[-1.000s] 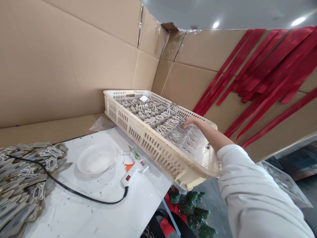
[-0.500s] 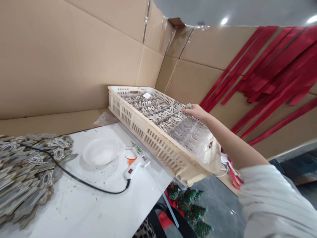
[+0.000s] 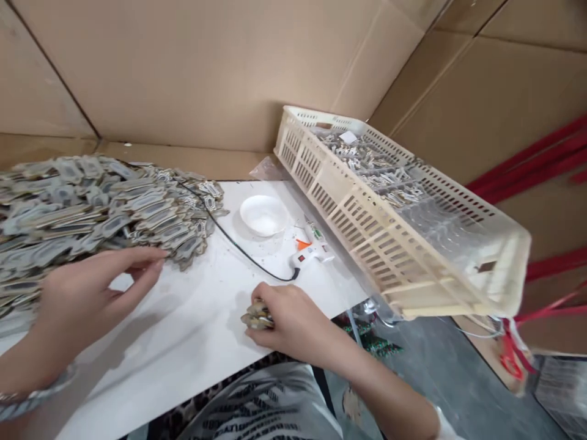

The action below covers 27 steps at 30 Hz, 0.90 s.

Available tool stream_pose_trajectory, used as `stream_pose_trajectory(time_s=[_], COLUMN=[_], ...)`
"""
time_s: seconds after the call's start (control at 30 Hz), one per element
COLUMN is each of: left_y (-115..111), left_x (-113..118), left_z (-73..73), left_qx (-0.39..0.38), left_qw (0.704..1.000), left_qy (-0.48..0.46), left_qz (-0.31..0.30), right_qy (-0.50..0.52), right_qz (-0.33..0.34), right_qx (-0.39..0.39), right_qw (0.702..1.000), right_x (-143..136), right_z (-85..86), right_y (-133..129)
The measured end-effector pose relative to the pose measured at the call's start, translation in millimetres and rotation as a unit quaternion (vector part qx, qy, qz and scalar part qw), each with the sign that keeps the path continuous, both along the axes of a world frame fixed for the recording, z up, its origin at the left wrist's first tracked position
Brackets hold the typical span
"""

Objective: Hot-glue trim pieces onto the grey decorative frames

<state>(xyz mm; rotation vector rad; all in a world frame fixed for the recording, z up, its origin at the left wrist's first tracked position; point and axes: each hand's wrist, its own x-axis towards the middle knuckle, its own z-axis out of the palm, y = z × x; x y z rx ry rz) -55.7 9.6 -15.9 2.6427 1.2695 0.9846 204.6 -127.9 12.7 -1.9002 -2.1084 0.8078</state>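
My right hand (image 3: 291,321) is closed around a small bunch of ornate flat pieces (image 3: 258,316), just above the white table's front part. On the left, my left hand (image 3: 98,293) is at the near edge of a large heap of grey, frame-shaped flat pieces (image 3: 151,205). Its thumb and index fingertips come together in a pinch; whatever lies between them, if anything, cannot be made out. A white glue gun (image 3: 305,258) with a black cord lies beyond my right hand, beside a white bowl (image 3: 263,215).
A cream plastic crate (image 3: 367,235) stands at the right, its clear divided tray (image 3: 440,229) partly filled with small ornate pieces. Cardboard walls (image 3: 206,73) enclose the back. Red ribbons (image 3: 541,159) hang at the right. Red-handled scissors (image 3: 510,354) sit below the crate's right end.
My right hand has come from the crate to the table, bringing a bunch of pieces. My left hand has entered view by the heap. The view has swung left and down.
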Motion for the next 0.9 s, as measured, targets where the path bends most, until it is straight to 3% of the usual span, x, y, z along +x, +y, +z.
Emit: stream_pose_trajectory(time_s=[0.17,0.37,0.6,0.8,0.9], left_y=[0,3,0,-16,-23], left_x=[8,6,8,23,34], left_z=[14.8,11.7,14.8,7.7,-3.7], left_qx=[0.066,0.100,0.126,0.005,-0.040], left_qw=[0.996,0.992,0.988,0.972,0.961], left_qy=[-0.001,0.037,0.046,-0.010,0.007], left_qz=[-0.056,-0.064,-0.075,-0.234,-0.275], right_qy=[-0.036,-0.039,0.016,0.013,0.022], right_qz=[0.107,0.130,0.088,-0.017,-0.035], right_qx=[0.027,0.126,0.275,0.374,0.383], right_qw=[0.993,0.983,0.957,0.927,0.923], right_x=[-27,-31,-14,-13,-18], right_z=[-28.2,-41.3,-60.7,-63.8,-67.3], right_y=[24,24,-2,-18,-20])
